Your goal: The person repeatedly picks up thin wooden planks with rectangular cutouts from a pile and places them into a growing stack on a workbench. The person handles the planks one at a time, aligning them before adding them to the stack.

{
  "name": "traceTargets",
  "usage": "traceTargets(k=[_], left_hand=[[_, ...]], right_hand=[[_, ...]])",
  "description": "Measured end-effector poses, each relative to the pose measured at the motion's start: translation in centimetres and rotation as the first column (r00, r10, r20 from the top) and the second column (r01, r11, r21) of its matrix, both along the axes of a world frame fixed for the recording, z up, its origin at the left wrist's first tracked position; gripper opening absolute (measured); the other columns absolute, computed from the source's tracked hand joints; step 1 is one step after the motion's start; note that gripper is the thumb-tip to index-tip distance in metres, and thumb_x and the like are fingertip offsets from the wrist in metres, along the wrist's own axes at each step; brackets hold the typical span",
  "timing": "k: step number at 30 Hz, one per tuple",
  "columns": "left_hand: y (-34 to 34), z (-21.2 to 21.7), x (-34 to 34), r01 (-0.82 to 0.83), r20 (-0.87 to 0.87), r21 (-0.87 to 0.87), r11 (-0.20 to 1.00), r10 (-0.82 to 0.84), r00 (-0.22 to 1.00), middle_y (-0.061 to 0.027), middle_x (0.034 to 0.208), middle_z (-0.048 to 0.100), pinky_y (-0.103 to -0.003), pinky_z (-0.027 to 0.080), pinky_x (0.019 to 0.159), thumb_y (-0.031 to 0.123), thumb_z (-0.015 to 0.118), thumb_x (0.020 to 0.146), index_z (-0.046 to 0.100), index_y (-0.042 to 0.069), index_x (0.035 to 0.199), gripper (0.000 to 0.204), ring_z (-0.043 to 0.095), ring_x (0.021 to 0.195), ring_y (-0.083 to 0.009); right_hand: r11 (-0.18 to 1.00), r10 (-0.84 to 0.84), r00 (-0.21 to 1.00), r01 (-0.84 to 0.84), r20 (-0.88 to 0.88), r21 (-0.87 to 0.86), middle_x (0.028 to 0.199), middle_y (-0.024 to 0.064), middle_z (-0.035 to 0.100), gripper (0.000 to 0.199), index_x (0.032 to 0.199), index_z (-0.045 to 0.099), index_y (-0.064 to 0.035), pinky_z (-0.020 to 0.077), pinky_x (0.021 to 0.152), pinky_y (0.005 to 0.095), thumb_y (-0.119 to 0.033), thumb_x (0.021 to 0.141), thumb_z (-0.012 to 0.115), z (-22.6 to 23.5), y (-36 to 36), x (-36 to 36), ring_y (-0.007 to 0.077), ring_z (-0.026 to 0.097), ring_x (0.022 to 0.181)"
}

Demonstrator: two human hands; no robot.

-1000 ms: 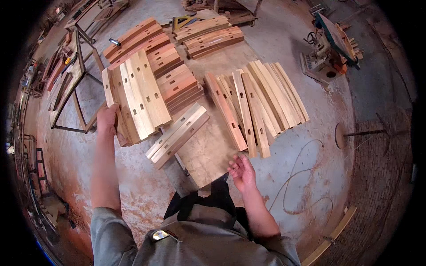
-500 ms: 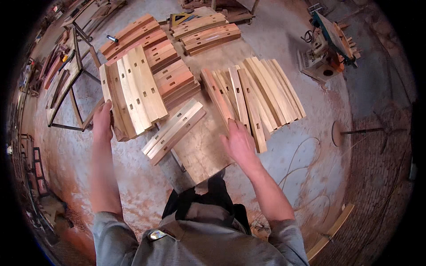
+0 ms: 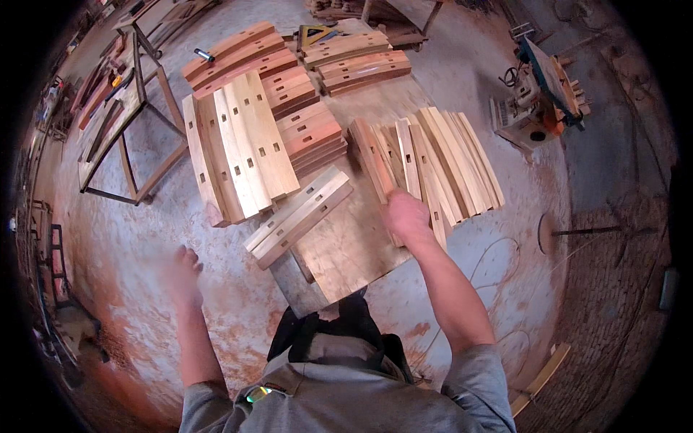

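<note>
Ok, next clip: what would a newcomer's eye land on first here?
Probably the fans of pale and reddish slotted wooden slats spread over the floor ahead of the person. Next, the right hand reaching onto the leaning row of slats at centre right, beside a square board with two slotted pieces lying across its left corner. The left hand hangs blurred and empty over the stained concrete floor.
</note>
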State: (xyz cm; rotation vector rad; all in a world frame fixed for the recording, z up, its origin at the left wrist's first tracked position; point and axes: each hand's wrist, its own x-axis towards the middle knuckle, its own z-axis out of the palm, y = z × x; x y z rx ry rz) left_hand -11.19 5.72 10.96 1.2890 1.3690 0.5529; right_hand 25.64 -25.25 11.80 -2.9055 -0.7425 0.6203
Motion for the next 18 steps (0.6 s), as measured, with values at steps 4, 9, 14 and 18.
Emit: traceTargets(k=[4, 9, 14, 18], left_hand=[[-2.3, -2.1, -1.2, 0.005, -0.059, -0.077, 0.997, -0.010, 0.998, -0.0126, 0.122, 0.056, -0.035, 0.049, 0.085, 0.022, 0.055, 0.093, 0.041, -0.004, 0.138, 0.054, 0.056, 0.104, -0.0206], [-5.9, -5.3, -0.9, 0.183, -0.099, -0.158, 0.970, -0.200, 0.975, -0.0119, 0.125, 0.057, -0.033, 0.049, 0.086, 0.025, 0.058, 0.091, 0.046, -0.001, 0.136, 0.053, 0.057, 0.106, -0.0196], [-9.4, -6.3, 0.9, 0.413, -0.131, -0.098, 0.905, -0.423, 0.897, -0.0146, 0.120, 0.061, -0.033, 0.049, 0.086, 0.023, 0.058, 0.091, 0.050, -0.003, 0.132, 0.049, 0.059, 0.106, -0.0204], [-9.5, -5.8, 1.9, 0.450, -0.101, -0.092, 0.888, -0.458, 0.883, -0.0101, 0.115, 0.061, -0.034, 0.051, 0.081, 0.019, 0.057, 0.093, 0.048, -0.002, 0.133, 0.046, 0.059, 0.101, -0.0199]], right_hand=[[0.949, -0.137, 0.943, 0.212, -0.303, 0.231, 0.097, 0.0201, 0.069, 0.034, 0.109, 0.063, -0.0002, 0.0538, 0.076, 0.0380, -0.026, 0.087, 0.061, 1.1, -0.9, 0.8, 0.0291, 0.069, 0.087], [0.552, 0.011, 0.522, 0.708, -0.853, 0.440, 0.093, 0.0103, 0.067, 0.033, 0.112, 0.060, -0.0001, 0.0526, 0.074, 0.0337, -0.028, 0.094, 0.056, 1.1, -3.3, -2.1, 0.0179, 0.064, 0.083], [0.204, 0.228, 0.072, 0.972, -0.971, 0.120, 0.091, 0.0049, 0.059, 0.041, 0.117, 0.055, -0.0056, 0.0467, 0.047, 0.0357, -0.040, 0.100, 0.043, -0.2, -4.3, -5.5, 0.0185, 0.057, 0.064], [0.136, 0.521, -0.029, 0.990, -0.853, 0.049, 0.079, 0.0042, 0.054, 0.047, 0.118, 0.054, -0.0080, 0.0402, 0.043, 0.0302, -0.048, 0.100, 0.036, 0.1, -4.2, -6.3, 0.0178, 0.052, 0.059]])
